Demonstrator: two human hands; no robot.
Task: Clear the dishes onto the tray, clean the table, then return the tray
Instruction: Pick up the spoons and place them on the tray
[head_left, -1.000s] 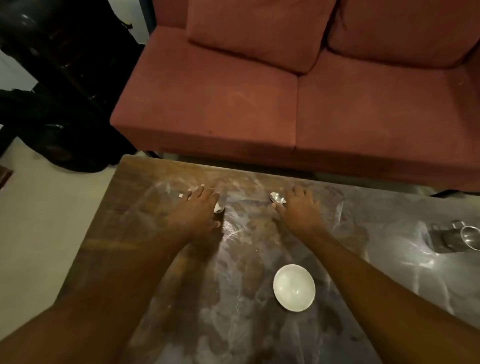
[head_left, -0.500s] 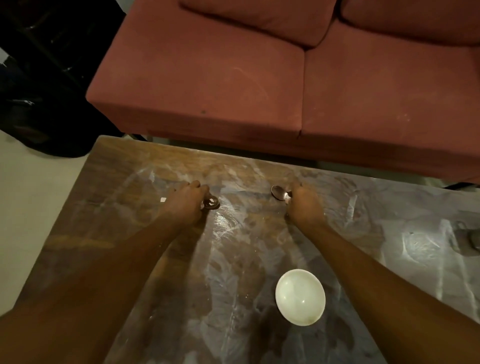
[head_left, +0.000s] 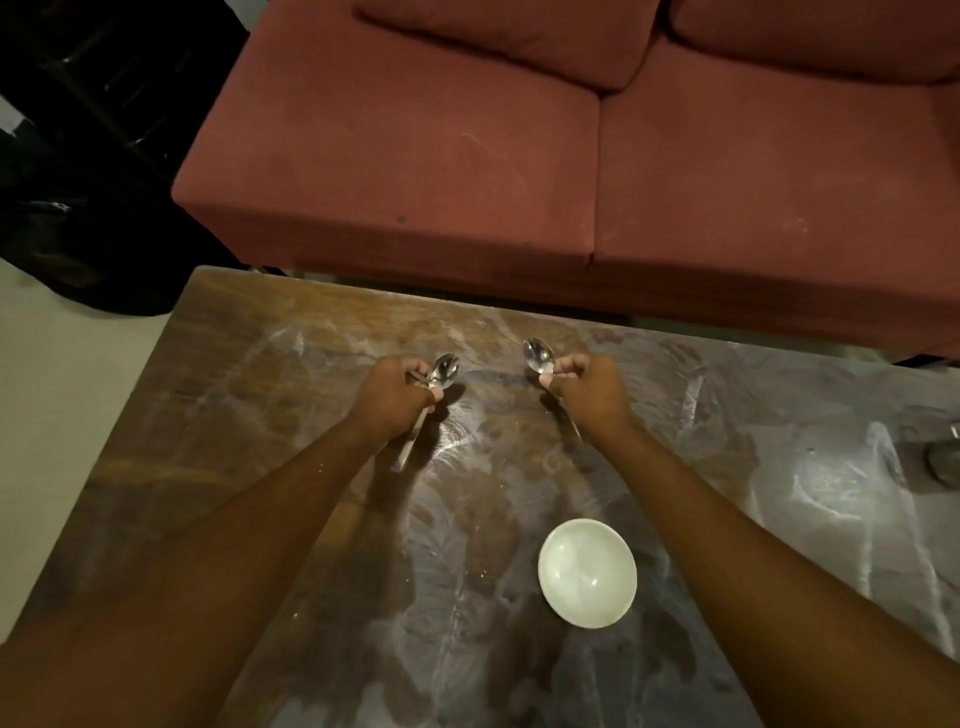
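In the upper left of the frame a dark heap (head_left: 78, 218) lies on the floor beside the sofa (head_left: 415, 156), which fills the top of the frame. Below it the table (head_left: 249, 374) spreads across the lower frame. Pale streaks smear its top, which is likely why wiping belongs to the job.

Left of centre, the left hand (head_left: 392, 400) is curled into a fist round the left spoon (head_left: 442, 370). The spoon's round end sticks out past the knuckles toward the sofa, and its handle shows below the hand. Just to the right, the right spoon (head_left: 538, 356) is pinched at its neck by the folded fingers of the right hand (head_left: 592, 395), with the handle tip showing under the wrist. Taking one in each hand looks like a way to gather both in a single go. Judging by the shadows, both are lifted just off the top.

Lower down, right of centre, a white bowl (head_left: 587, 571) sits upright on the table near the right forearm. It looks empty and no hand touches it, so it probably waits its turn. At the right edge a metal thing (head_left: 943, 462), perhaps a cup, is cut off by the frame.

Counted: two spoons, one bowl, one metal piece, two hands, one table, one sofa. No tray is in view, so I cannot tell where the spoons must go.
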